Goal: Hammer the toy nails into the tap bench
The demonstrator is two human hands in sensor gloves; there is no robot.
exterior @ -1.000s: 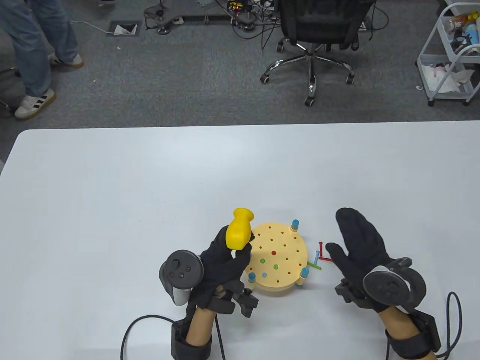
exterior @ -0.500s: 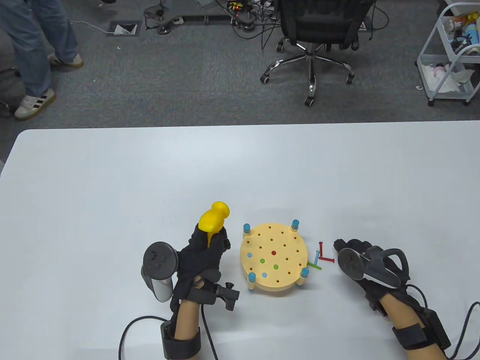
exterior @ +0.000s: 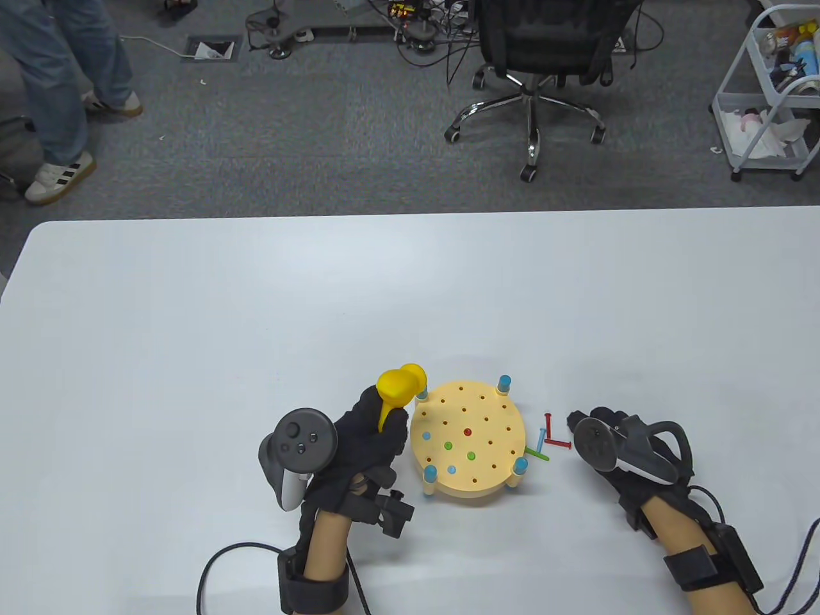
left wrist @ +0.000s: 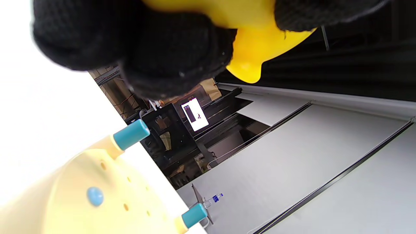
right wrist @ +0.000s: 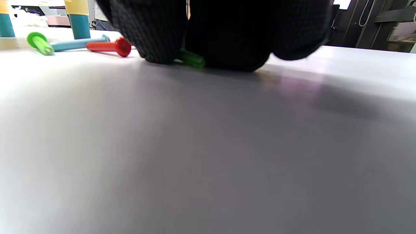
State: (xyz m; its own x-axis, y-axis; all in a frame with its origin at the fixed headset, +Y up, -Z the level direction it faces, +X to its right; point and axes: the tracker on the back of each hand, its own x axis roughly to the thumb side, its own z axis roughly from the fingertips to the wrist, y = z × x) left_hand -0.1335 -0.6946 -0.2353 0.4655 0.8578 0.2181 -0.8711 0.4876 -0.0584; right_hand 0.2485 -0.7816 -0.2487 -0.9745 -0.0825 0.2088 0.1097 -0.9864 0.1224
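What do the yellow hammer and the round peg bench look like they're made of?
Hammer: likely moulded plastic, going by its uniform bright yellow, rounded seamless shape and soft sheen. Bench: pale cream and matte with no grain visible, so probably plastic too, though painted wood can't be ruled out.

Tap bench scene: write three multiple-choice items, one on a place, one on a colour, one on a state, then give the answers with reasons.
1. Where do the loose nails lie?
A. on the table right of the bench
B. left of the bench
C. on the chair

2. What colour is the nail head at the centre of the bench?
A. green
B. red
C. yellow

3. What is the left hand doing?
A. lying flat
B. pressing the bench
C. gripping the hammer

Answers: 1 A, the table view shows them between the bench and the right hand. 2 B, a red dot sits mid-board. 3 C, the fingers curl round the yellow handle.
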